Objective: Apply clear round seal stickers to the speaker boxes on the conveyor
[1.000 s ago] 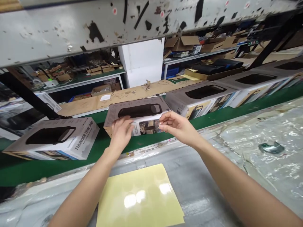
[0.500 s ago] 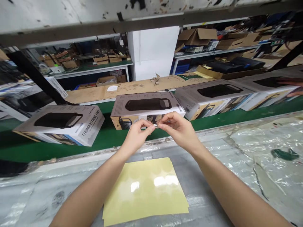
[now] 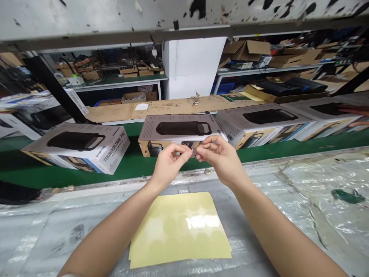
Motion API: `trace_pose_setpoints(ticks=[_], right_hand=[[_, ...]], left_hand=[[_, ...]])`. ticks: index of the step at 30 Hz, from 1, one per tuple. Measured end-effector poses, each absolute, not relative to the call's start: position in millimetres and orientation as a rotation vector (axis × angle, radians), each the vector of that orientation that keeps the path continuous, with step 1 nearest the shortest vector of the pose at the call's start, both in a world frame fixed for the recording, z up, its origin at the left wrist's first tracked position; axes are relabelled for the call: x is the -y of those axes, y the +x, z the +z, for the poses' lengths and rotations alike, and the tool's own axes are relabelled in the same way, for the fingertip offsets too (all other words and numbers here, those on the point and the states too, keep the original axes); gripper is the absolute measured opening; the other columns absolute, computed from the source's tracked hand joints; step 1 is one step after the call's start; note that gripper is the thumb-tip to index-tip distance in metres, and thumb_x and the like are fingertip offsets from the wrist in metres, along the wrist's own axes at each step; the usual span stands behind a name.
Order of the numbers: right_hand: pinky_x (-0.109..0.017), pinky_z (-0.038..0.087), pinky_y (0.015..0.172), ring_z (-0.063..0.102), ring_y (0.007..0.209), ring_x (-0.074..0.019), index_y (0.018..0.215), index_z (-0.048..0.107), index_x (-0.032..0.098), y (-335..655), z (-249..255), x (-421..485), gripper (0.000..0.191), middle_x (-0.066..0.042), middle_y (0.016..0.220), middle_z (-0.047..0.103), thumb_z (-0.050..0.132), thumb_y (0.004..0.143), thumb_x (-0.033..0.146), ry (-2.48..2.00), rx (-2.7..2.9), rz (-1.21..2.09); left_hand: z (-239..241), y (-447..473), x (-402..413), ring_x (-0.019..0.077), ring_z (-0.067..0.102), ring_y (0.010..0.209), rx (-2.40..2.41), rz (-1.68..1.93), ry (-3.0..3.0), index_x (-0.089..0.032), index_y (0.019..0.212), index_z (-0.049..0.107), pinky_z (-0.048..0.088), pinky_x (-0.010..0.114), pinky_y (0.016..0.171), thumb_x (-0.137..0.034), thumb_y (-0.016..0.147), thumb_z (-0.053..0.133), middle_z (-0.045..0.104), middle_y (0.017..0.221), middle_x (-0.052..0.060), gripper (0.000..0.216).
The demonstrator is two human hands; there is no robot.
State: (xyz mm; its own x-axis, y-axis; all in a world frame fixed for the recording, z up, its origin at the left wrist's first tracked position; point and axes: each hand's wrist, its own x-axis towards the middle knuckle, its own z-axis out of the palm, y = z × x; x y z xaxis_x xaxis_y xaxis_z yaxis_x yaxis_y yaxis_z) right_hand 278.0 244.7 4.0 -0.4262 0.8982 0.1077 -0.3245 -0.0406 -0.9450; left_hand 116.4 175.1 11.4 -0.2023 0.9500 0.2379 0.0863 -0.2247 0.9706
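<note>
My left hand [image 3: 170, 161] and my right hand [image 3: 221, 158] meet fingertip to fingertip above the table's far edge. Together they pinch a small clear sticker [image 3: 193, 153]. Right behind them a grey speaker box [image 3: 178, 129] lies on the green conveyor belt [image 3: 135, 165], its printed front side facing me. Below my forearms a glossy yellow backing sheet [image 3: 178, 231] with round sticker outlines lies flat on the plastic-covered table [image 3: 302, 184].
More of the same boxes lie on the belt: one at the left [image 3: 77, 148], one at the right [image 3: 259, 121], others farther right. Another person's hand [image 3: 356, 111] rests on a far-right box. A dark green item [image 3: 347, 196] lies on the plastic. A chipped white beam [image 3: 115, 19] hangs overhead.
My left hand left the middle box's front side and came to my right hand, so both now pinch the sticker. The view has shifted, and the boxes sit slightly further right.
</note>
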Motion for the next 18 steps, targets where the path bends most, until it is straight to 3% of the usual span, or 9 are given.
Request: trace_pose_setpoints(ticks=[3,10,15,18], right_hand=[[-0.028,0.05,0.061,0.063,0.063,-0.0144,0.093,0.057,0.023,282,8,-243,0.051,0.004,0.073,0.065,0.095,0.064,0.039,-0.698,1.209,1.764],[-0.022,0.039,0.053,0.05,0.058,-0.0094,0.09,0.062,0.021,286,15,-228,0.051,0.005,0.069,0.064,0.099,0.056,0.028,-0.717,0.97,1.927],[-0.023,0.045,0.058,0.058,0.066,-0.0113,0.088,0.065,0.021,287,18,-216,0.05,0.004,0.073,0.068,0.1,0.053,0.022,-0.717,0.776,2.015],[-0.023,0.049,0.06,0.061,0.068,-0.0114,0.087,0.066,0.021,285,18,-207,0.046,0.004,0.076,0.069,0.099,0.055,0.018,-0.651,0.661,2.097]], left_hand=[[14,118,-175,0.0148,0.063,0.079,-1.259,1.511,1.231,-0.018,0.088,0.062,0.054,0.027,0.068,-0.039,0.079,0.08,0.067,0.086,0.004,0.029],[15,125,-170,0.0144,0.065,0.086,-1.129,1.536,1.199,-0.02,0.112,0.059,0.054,0.028,0.081,-0.025,0.069,0.088,0.065,0.085,0.0,0.052],[20,135,-160,0.0156,0.068,0.093,-1.019,1.656,1.222,-0.021,0.114,0.058,0.055,0.032,0.092,-0.024,0.075,0.084,0.066,0.085,-0.001,0.047],[26,138,-154,0.0146,0.068,0.091,-0.961,1.682,1.255,-0.021,0.113,0.058,0.056,0.031,0.09,-0.023,0.076,0.084,0.067,0.087,0.0,0.045]])
